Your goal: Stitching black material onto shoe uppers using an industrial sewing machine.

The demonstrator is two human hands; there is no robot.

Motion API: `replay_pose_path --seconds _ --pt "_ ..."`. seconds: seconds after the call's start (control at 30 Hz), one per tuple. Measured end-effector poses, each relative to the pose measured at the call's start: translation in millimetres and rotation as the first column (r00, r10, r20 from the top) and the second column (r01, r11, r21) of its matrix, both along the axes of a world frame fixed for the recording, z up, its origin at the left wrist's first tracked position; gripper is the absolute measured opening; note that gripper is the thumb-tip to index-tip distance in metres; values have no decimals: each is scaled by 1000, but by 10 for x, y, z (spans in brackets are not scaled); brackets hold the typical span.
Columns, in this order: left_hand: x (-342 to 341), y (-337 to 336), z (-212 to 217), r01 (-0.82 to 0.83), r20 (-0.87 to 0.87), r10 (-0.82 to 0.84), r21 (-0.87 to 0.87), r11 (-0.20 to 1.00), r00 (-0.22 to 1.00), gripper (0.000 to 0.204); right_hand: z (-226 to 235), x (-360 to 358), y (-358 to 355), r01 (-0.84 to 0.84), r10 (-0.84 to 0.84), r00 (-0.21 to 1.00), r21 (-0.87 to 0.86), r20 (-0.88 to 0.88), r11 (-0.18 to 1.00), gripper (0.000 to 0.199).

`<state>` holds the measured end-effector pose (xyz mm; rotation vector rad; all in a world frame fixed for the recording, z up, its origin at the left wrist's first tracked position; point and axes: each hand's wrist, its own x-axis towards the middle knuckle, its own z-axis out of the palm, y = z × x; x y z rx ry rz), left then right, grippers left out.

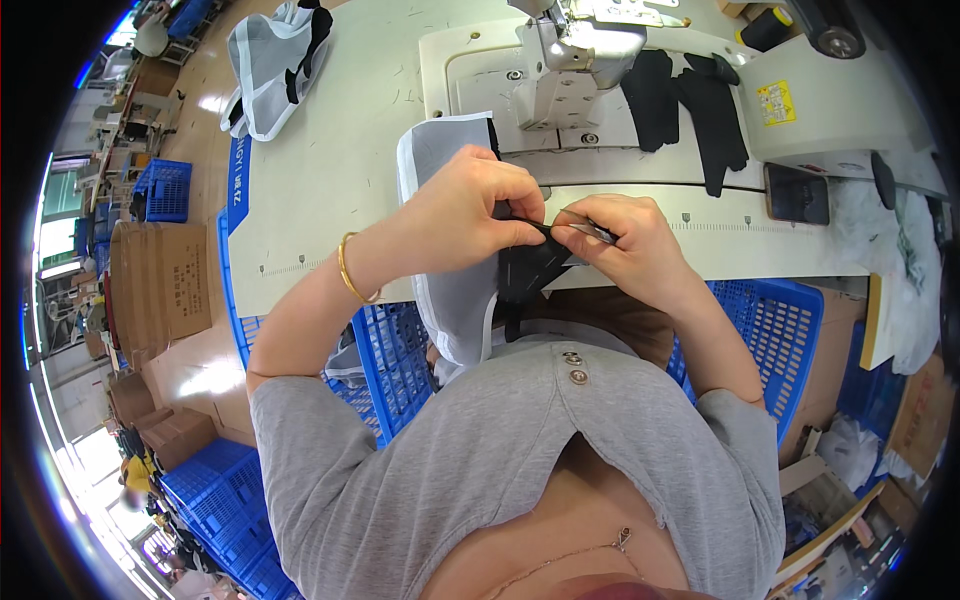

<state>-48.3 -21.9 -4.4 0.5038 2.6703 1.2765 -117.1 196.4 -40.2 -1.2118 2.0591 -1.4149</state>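
Observation:
In front of my chest, at the near edge of the sewing table, my left hand point(475, 205) is closed, thumb and fingers pinching the edge of a black fabric piece point(527, 268). This black part joins a grey mesh panel point(455, 300) with white binding, which hangs over the table edge below my left wrist. My right hand point(630, 245) meets the left at the black edge, its fingertips pressed together there. A slim metal hand tool point(592, 231) lies in its grip; whether it is snips or tweezers cannot be made out. The sewing machine head point(580, 60) stands just beyond both hands.
Black fabric pieces point(700, 110) lie right of the machine, near a dark phone point(797, 194). Another white-bound mesh piece point(275, 75) rests at the table's far left corner. Blue plastic baskets point(770, 330) stand below the table edge. A black thread cone point(765, 28) sits far right.

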Motion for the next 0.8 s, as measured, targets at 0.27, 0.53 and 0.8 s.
replay_pose_path --seconds 0.27,0.53,0.8 --pt "-43 -24 -16 107 -88 -112 -55 993 990 9 61 -1 20 5 -3 993 -14 114 1000 15" --pt "-89 -131 20 153 -111 -168 -135 979 980 14 44 -87 52 -152 157 977 45 -143 987 12" --pt "204 -104 -3 -359 -209 362 55 932 908 32 84 -91 168 -85 91 987 51 -132 995 19"
